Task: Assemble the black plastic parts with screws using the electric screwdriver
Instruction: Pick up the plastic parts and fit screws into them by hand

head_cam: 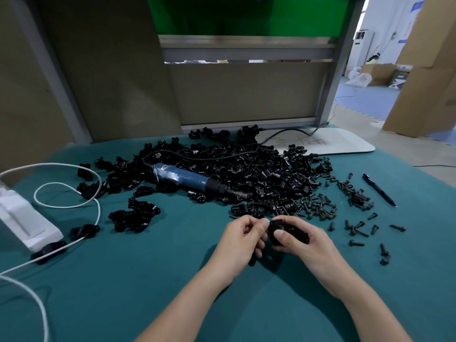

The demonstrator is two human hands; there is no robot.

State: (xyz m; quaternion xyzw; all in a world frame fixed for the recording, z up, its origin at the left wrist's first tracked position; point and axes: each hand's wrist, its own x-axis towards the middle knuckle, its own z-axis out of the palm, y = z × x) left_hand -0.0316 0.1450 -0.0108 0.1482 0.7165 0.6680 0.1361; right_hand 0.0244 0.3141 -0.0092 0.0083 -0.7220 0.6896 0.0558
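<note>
My right hand point(299, 239) grips a black plastic part point(287, 233) just above the green cloth, thumb laid across its front. My left hand point(243, 234) has curled fingers, and its fingertips pinch at the part's left end; what lies between them is too small to tell. A big heap of black plastic parts point(246, 174) lies beyond my hands. On that heap rests the blue electric screwdriver point(197, 181), tip pointing right. Loose dark screws point(320, 206) are scattered to the right of the heap and of my hands.
A smaller cluster of joined black parts point(134, 214) lies left of my hands. At far left are a white power unit point(22, 218) and looping white cable point(69, 186). A black pen point(378, 190) lies at the right, a white board point(320, 143) at the back.
</note>
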